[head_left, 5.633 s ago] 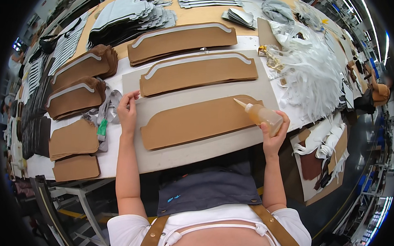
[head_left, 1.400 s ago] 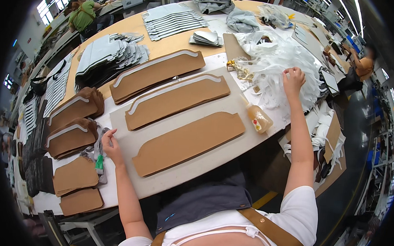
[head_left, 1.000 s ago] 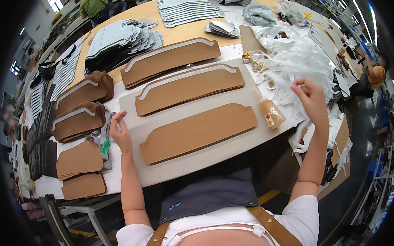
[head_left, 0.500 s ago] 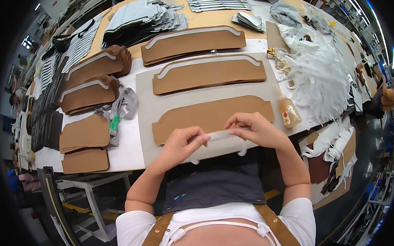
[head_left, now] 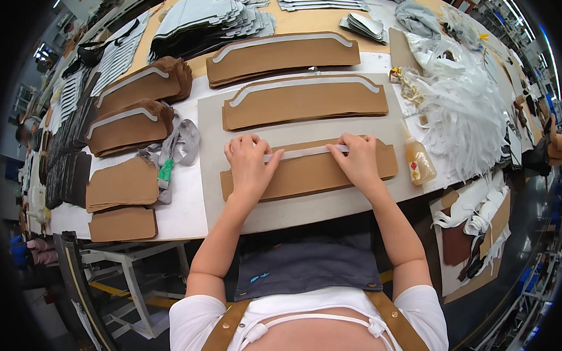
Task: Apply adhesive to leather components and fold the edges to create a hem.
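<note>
My left hand (head_left: 251,166) and my right hand (head_left: 357,160) are on the nearest brown panel (head_left: 312,179), their fingers closed on the two ends of a narrow white strip (head_left: 305,152) lying along its upper part. Just right of the panel is a plastic bottle (head_left: 420,162) of amber liquid. Beyond my hands, a stack of brown panels (head_left: 305,111) has a shaped white strip on top, and a similar stack (head_left: 284,59) sits farther back. All rest on a worktable (head_left: 230,221), the nearer two on a grey board.
Smaller brown stacks (head_left: 123,183), a grey strap bundle (head_left: 184,135) and dark pieces are at left. Pale cut pieces (head_left: 209,24) lie at the back. A tangle of white strips (head_left: 456,120) fills the right, above scrap pieces (head_left: 467,238). Another person (head_left: 551,148) is at far right.
The bottle, earlier in my right hand, now lies beside the panel. My right hand came from the white tangle; both hands then held a strip low and have since moved it up onto the panel.
</note>
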`<state>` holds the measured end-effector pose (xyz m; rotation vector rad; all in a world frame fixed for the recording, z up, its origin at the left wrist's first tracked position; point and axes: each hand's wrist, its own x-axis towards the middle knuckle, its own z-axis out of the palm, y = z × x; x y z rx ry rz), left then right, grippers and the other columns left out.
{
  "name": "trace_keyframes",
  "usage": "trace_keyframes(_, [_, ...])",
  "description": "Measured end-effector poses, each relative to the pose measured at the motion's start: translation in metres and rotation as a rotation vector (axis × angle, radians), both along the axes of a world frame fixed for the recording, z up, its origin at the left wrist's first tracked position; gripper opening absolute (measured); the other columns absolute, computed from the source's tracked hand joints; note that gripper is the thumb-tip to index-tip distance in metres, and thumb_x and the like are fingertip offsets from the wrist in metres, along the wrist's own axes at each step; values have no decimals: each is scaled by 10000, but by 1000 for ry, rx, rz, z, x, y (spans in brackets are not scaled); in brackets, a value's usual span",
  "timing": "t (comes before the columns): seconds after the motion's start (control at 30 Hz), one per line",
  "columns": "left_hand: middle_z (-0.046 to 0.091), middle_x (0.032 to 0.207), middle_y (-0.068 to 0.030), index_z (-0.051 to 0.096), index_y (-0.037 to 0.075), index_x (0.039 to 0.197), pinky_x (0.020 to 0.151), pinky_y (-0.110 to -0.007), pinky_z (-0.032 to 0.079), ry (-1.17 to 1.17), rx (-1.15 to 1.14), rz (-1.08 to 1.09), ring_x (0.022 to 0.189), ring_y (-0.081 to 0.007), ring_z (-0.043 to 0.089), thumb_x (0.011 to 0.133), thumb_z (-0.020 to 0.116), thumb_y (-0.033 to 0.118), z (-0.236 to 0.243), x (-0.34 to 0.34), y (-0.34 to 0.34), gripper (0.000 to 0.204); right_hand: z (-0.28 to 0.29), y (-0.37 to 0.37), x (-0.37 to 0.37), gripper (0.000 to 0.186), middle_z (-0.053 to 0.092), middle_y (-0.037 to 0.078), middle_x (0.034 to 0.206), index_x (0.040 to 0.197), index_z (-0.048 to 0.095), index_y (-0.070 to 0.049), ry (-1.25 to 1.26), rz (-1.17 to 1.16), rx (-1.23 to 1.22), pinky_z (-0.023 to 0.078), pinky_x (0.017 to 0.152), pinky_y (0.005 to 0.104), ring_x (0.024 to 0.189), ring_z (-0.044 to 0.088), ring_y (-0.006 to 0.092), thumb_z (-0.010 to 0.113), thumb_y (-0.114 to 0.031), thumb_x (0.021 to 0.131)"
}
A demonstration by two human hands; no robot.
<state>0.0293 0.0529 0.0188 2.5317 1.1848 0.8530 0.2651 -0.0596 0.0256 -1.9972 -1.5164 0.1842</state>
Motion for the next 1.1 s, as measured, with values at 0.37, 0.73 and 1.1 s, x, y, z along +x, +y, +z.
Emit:
trace_keyframes(0.37, [545,1057,-93,610,94,750,1059,-506,284,-1,57,3,1129,-314,462,788,840,255,-6,8,5,283,1,10,0,199,665,64,742,772,623,-75,-152,-12,74,334,866,438,790,631,258,764,-195,845])
trace_keyframes(0.73, [542,1056,-93,605,94,753,1068,-508,274,-23,67,-4,1131,-318,452,791,839,245,-9,8,6,281,0,10,0,198,667,61,752,772,620,-78,-163,-2,72,330,872,440,789,629,256,770,-189,838])
trace_keyframes(1.1, [545,1048,-95,598,94,774,1126,-560,251,1,68,-4,1129,-307,474,809,830,268,-9,8,6,292,-1,11,1,202,664,60,746,767,619,-77,-180,2,86,336,866,443,789,632,259,776,-186,831])
